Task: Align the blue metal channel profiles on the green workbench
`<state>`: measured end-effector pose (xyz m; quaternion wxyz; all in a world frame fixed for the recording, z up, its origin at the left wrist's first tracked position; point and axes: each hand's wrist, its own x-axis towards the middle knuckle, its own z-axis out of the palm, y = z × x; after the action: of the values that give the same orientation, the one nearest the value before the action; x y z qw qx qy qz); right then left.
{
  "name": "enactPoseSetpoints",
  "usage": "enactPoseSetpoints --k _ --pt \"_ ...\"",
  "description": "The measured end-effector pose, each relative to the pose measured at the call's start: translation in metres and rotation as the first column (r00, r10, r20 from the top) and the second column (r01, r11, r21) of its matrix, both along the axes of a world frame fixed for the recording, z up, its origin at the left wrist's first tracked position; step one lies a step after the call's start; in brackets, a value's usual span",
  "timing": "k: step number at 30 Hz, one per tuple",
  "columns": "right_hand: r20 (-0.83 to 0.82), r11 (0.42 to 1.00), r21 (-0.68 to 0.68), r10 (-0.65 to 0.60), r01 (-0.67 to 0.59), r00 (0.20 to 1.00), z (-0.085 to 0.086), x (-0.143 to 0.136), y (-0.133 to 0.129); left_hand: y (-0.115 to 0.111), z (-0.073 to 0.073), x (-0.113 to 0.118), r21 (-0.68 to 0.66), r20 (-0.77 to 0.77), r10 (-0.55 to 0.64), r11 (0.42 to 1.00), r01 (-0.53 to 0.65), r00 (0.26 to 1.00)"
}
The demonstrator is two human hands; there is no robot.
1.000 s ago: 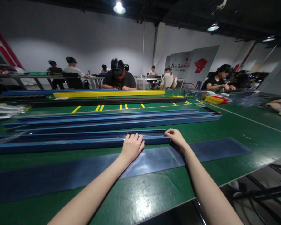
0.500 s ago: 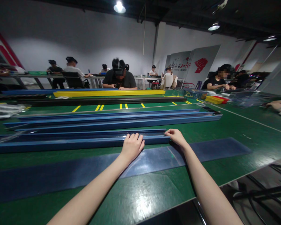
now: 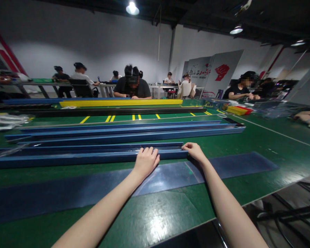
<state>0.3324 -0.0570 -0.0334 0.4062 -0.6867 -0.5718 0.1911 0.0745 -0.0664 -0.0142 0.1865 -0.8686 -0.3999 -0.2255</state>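
A long blue channel (image 3: 93, 157) lies across the green table (image 3: 165, 213), with some clear film inside it. My left hand (image 3: 146, 161) rests over its near wall, fingers curled over the edge into the channel. At the channel's right end, my right hand (image 3: 193, 150) is closed in a pinch; what its fingertips hold is too small to make out. Nearer to me, a flat translucent blue strip (image 3: 167, 176) lies flat under my forearms.
Behind are more blue channels (image 3: 131, 133) with a dark phone-like object (image 3: 231, 121) at their right end, a black bar (image 3: 119, 111) and a yellow bar (image 3: 121, 102). Yellow and red trays (image 3: 236, 110) stand back right. A person (image 3: 131, 84) sits opposite.
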Motion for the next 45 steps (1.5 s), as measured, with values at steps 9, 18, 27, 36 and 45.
enactPoseSetpoints --k 9,18,27,36,45 --pt "-0.008 1.0 0.005 0.002 -0.002 1.0 -0.0047 0.0032 0.0029 0.0015 -0.0012 -0.0001 0.011 -0.012 0.008 1.0 -0.008 1.0" --pt "0.001 1.0 0.002 -0.001 0.001 1.0 -0.0058 0.0045 0.0037 0.0021 -0.0025 -0.0002 0.023 -0.015 0.005 1.0 -0.005 1.0" --pt "0.011 1.0 -0.009 0.001 -0.001 1.0 -0.0028 0.0029 0.0024 0.0024 -0.0026 0.0005 0.002 -0.026 0.014 1.0 -0.014 1.0" --pt "0.005 1.0 -0.01 -0.003 0.003 1.0 -0.0036 0.0022 0.0022 0.0041 -0.003 0.0004 -0.012 -0.026 0.014 1.0 -0.014 1.0" --pt "-0.007 1.0 -0.01 0.0 -0.001 1.0 -0.0031 0.0019 0.0018 0.0075 0.0001 -0.0026 -0.043 -0.072 -0.022 0.999 0.019 0.997"
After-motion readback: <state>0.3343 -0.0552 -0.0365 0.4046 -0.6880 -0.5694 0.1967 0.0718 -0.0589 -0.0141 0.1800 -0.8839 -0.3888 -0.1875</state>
